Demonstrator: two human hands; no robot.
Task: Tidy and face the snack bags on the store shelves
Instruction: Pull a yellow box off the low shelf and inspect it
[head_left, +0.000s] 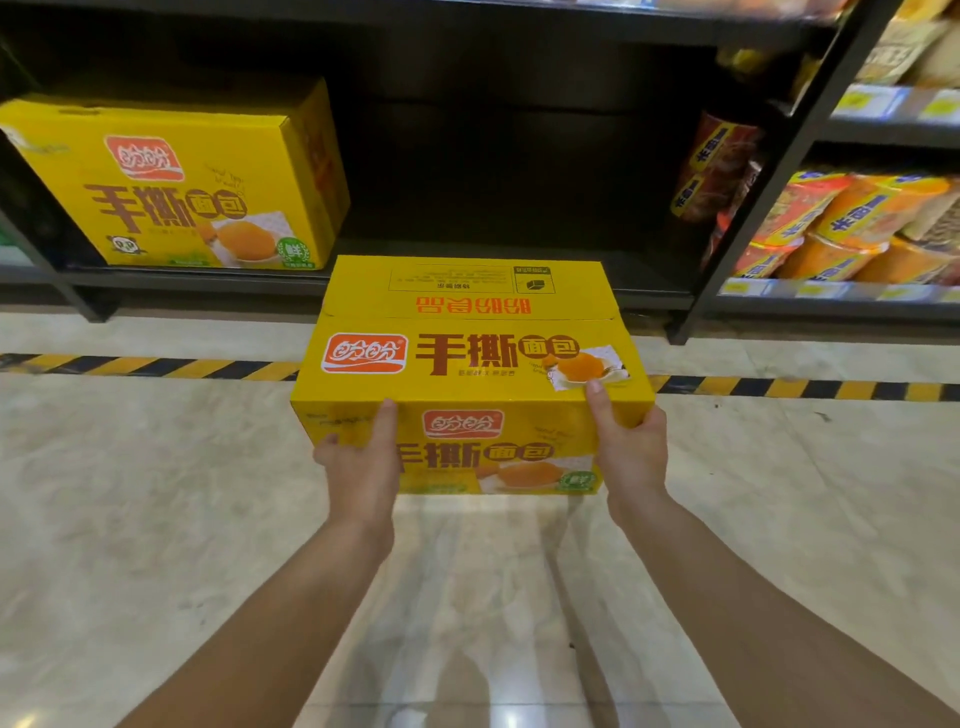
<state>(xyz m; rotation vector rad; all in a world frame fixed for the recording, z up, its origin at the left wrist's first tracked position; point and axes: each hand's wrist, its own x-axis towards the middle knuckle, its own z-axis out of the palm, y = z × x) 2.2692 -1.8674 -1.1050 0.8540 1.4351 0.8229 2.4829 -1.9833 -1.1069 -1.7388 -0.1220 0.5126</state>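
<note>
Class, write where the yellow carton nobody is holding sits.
In the head view, the unheld yellow carton stands upper left on the low black shelf, left of the held carton.

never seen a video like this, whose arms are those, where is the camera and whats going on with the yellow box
There is no machine here. One camera worn on a person's head looks forward and down, so the two bare arms are the wearer's own. The left hand and right hand grip a yellow carton at its near edge, thumbs on top, in front of a low black shelf. The carton seems to be lifted off the pale floor, which is crossed by a black-and-yellow stripe. A matching second carton stands on the left side of the shelf. Orange snack bags lie on the next shelf unit to the right.
</note>
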